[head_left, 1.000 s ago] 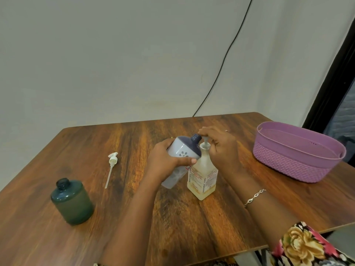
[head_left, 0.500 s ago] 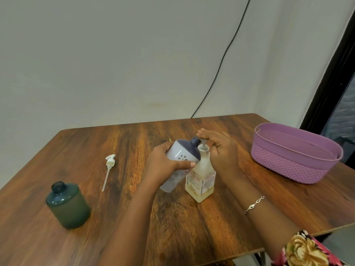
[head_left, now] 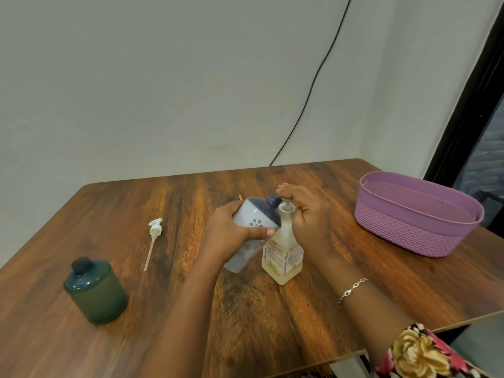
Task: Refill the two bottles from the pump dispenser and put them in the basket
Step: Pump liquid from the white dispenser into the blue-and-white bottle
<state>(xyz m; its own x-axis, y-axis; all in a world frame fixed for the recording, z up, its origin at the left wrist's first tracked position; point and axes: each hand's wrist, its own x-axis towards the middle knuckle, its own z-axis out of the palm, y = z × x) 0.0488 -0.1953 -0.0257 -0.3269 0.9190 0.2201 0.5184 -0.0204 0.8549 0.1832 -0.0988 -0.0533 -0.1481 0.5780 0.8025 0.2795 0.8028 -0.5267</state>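
My left hand [head_left: 230,233] grips a pale lilac bottle [head_left: 255,221] with a dark blue shoulder, tilted so its open neck sits against the pump spout. The pump dispenser [head_left: 283,253], a clear bottle of yellowish liquid with a label, stands upright at the table's middle. My right hand [head_left: 308,216] lies over the pump head with its fingers on top, hiding most of the head. A dark green round bottle [head_left: 95,291], neck open, stands at the front left. The purple basket [head_left: 403,230] sits at the right edge with nothing visible inside.
A loose white pump head with its long tube [head_left: 152,240] lies on the wooden table [head_left: 272,323] left of centre. A black cable [head_left: 308,88] runs down the wall behind. The table's front right corner is near my right forearm.
The view has shifted slightly. My right hand's fingers have settled lower over the pump head. The lilac bottle stays at the spout.
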